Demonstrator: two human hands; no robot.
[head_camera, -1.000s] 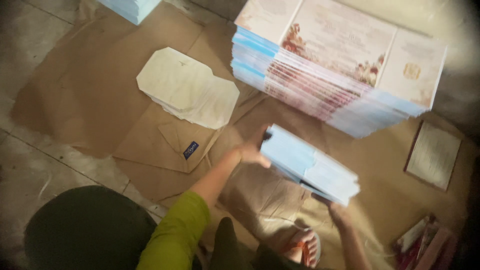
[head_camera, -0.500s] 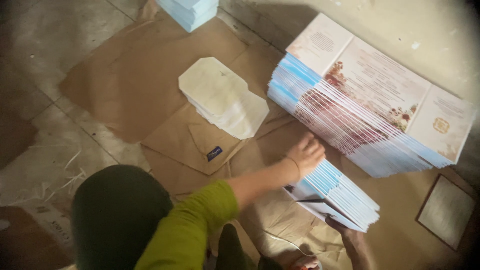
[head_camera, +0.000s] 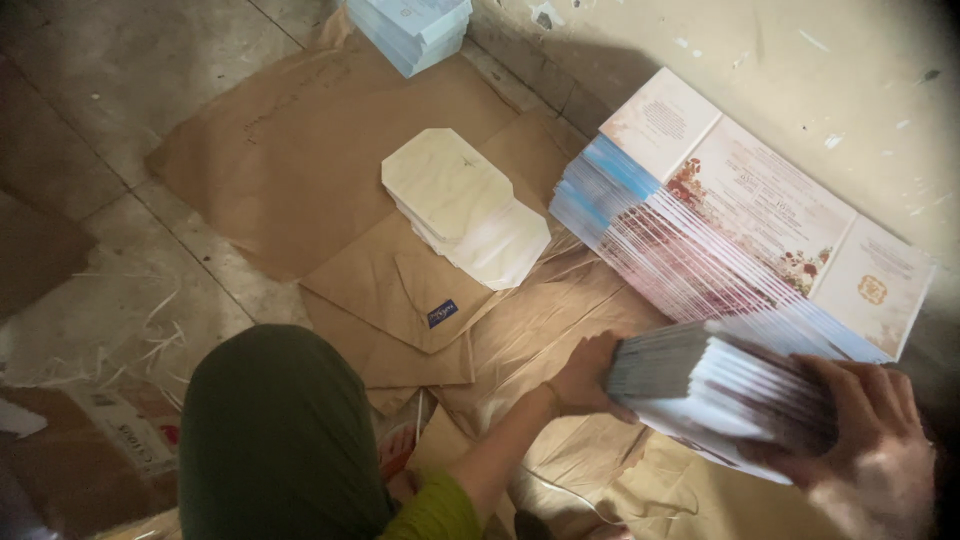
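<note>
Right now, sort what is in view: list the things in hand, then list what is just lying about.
In hand:
- left hand and right hand, gripping a bundle of printed cards
- big fanned stack of floral cards, right beside it

Lying about:
- cream cut-corner sheets
- blue stack at the top
- brown paper on the floor
- cardboard box

- Bare concrete floor (head_camera: 110, 150), pretty grubby, with sheets of brown paper (head_camera: 300, 160) spread across it.
- Cream envelope pile (head_camera: 465, 205) sits mid-paper.
- Right of that pile, against the wall: big fanned stack of floral cards (head_camera: 750, 215).
- Above the pile: smaller blue stack (head_camera: 410, 28).
- Lower left of it: straw bits (head_camera: 150, 330).
</note>
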